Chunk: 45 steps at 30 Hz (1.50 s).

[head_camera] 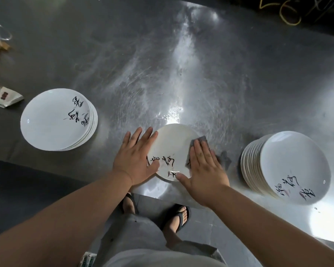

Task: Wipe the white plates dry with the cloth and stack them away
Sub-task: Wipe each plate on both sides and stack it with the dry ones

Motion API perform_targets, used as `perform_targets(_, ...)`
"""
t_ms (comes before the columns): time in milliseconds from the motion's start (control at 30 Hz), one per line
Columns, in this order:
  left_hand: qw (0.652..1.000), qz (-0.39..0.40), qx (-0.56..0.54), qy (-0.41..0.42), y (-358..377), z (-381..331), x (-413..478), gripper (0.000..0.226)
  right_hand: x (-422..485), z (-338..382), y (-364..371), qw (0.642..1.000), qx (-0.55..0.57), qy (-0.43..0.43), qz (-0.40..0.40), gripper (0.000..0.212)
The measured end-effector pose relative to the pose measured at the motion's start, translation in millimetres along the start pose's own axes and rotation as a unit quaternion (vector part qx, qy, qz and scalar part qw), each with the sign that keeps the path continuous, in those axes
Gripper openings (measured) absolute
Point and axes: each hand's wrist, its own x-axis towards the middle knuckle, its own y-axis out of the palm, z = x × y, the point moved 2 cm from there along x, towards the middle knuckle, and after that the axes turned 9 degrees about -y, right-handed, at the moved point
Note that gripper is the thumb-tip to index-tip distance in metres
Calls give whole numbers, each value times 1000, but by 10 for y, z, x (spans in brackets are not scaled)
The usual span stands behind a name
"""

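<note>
We have the white plate (pixel 172 149) flat on the bench (pixel 181 64), between our hands. Our left hand (pixel 137 158) steadies its left rim, fingers straight and released. Our right hand (pixel 202 168) presses the grey cloth (pixel 225 159) on its right side, fingers flat; the bare face lies left of them, so we'd likely sweep leftward

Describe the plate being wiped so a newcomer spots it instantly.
On the steel table, near its front edge, the left stack and right stack of white plates flank a lone plate. It alone lies single, left hand on its rim, right hand pressing a grey cloth onto it.
</note>
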Motion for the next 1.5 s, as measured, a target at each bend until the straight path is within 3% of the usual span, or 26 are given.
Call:
perform_targets(200,1000,-9,-22,-11,14,5,-3,93,491,19,-180,999,17,-9,-44,98)
perform_targets(300,999,-28,-38,-11,43,12,-10,94,160,214,55,998,51,12,-34,98)
perform_targets(400,998,-48,-38,-10,67,20,-15,95,-233,504,238,996,82,-22,-9,97)
perform_targets(633,998,-33,-43,-10,52,30,-4,95,235,12,-8,998,54,3,-43,96)
perform_targets(833,999,-42,-26,-8,75,27,-11,94,-302,634,370,987,137,-44,-78,93)
perform_targets(1033,998,-46,53,0,-25,-48,-160,99,60,96,61,988,104,-33,-107,97)
perform_targets(1133,990,-11,127,62,-6,-88,-429,97,269,-105,-182,993,54,-55,-90,94)
perform_targets(1233,973,-5,129,190,-12,-93,-609,71,483,-83,-363,994,36,-87,-60,88)
perform_targets(1300,966,-9,125,224,-110,-117,-501,60,545,-1,-376,992,32,-105,-62,93)
perform_targets(1433,984,46,133,112,-285,-9,15,72,548,-3,-290,990,10,-129,-57,100)
perform_targets(1500,983,65,136,110,-235,73,95,76,470,-91,-241,991,10,-118,-61,96)
